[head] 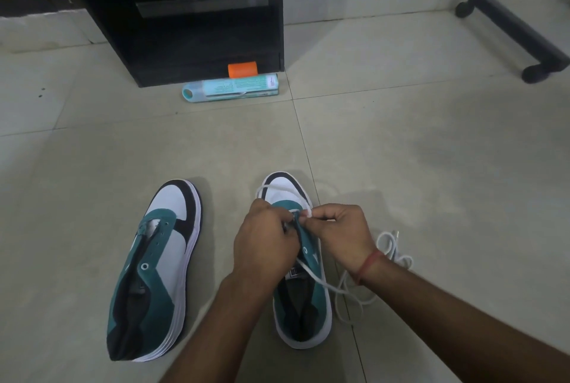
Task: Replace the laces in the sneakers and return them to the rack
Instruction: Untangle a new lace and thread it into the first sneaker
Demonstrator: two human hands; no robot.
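Left grip: the left hand (pixel 265 241) is curled tight on the teal eyelet flap at the front of the right-hand sneaker (pixel 300 262), pinching the flap to steady it.
Right grip: the right hand (pixel 339 234) pinches the white lace (pixel 311 271) close to its tip, thumb and forefinger closed on it, directly across the flap from the left hand.
Key relation: the lace tip sits between the two grips, touching or just short of a front eyelet; which one, I cannot tell, since the fingers hide it. My judgement is that the coming move is a short push of the tip through the flap from the right hand toward the left.
Long axis: this sneaker points away from the person, toe beyond both grips and heel back toward the forearms; the eyelet rows run along that line.
Lace slack: one loop arches over the toe beyond the grips; the rest trails back under the right wrist and lies in loose coils on the floor outside the right forearm.
Nearer hand: the right hand carries the lace; the left only braces.
Other sneaker (pixel 157 268): on the floor well off to the left grip's outer side, unlaced, tongue open.
Rack (pixel 179 12): the black shelving far ahead of both grips.
Writing: a dark tongue label below the left hand shows pale marks, too blurred to read.
Progress: early, I judge; no crossings are visible yet.
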